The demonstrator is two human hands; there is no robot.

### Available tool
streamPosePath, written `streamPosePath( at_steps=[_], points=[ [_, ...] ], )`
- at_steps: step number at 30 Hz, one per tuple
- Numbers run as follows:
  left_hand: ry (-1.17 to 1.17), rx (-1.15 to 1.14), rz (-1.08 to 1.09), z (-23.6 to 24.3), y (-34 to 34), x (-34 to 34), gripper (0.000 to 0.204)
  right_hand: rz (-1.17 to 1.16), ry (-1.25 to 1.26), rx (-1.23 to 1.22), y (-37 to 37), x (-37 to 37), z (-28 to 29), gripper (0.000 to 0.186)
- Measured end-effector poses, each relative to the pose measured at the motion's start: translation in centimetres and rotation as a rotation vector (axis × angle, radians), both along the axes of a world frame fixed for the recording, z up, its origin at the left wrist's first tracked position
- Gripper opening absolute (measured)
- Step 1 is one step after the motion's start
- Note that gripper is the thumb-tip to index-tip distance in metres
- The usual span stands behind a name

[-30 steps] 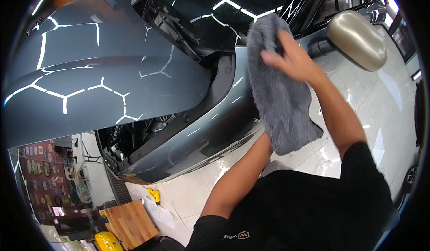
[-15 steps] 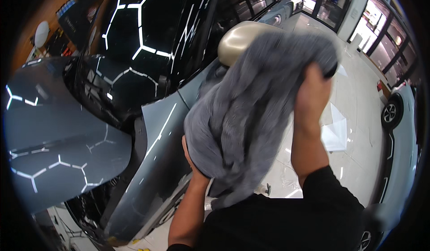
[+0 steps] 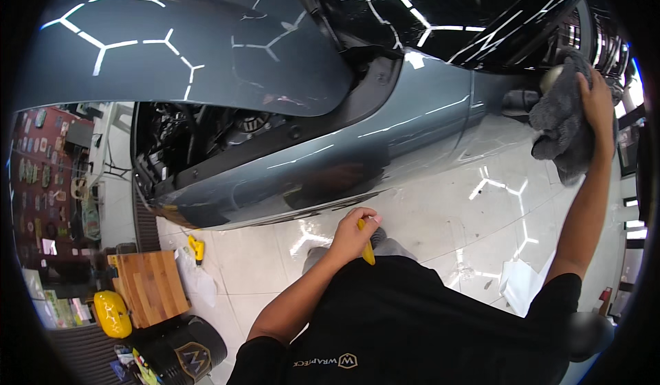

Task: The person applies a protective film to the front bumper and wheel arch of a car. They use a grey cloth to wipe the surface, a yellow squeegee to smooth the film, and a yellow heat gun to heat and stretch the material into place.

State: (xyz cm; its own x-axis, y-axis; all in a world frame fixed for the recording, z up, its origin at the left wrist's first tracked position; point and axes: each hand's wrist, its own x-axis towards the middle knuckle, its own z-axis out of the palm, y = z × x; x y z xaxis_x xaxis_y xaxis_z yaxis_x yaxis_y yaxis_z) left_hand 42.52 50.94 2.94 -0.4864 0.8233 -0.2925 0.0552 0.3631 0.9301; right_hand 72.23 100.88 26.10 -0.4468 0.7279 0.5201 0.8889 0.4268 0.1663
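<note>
Head view — left grip (image 3: 353,235) clenches yellow tool (image 3: 368,253), right grip (image 3: 599,106) clasps grey towel (image 3: 562,110).

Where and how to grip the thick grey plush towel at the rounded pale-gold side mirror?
Probably a loose lower fold of the towel, from below on the person's side: those folds appear to hang free, while the upper part bunches against the mirror and the right hand covers its upper right.

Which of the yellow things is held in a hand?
The slim yellow tool in the left hand; the yellow gun-shaped tool and rounded yellow case, both farther left, are in neither hand.
</note>
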Motion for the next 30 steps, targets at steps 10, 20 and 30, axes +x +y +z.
streamPosePath(
  at_steps=[10, 20, 30],
  points=[
    [-0.124, 0.058, 0.055, 1.5, -3.0, -4.0, 0.028, -0.067, 0.237, 0.058, 0.8, -1.0, 3.8, 0.058],
    [0.359, 0.389, -0.089, 9.4, -3.9, -14.0, 0.054, 0.535, 0.535, -1.356, -46.6, -27.4, -10.7, 0.038],
    [0.034, 0.277, -0.36, 8.2, -12.6, -21.6, 0.031, 0.25, 1.395, -1.007, -33.3, -28.0, -12.7, 0.036]
  ],
)
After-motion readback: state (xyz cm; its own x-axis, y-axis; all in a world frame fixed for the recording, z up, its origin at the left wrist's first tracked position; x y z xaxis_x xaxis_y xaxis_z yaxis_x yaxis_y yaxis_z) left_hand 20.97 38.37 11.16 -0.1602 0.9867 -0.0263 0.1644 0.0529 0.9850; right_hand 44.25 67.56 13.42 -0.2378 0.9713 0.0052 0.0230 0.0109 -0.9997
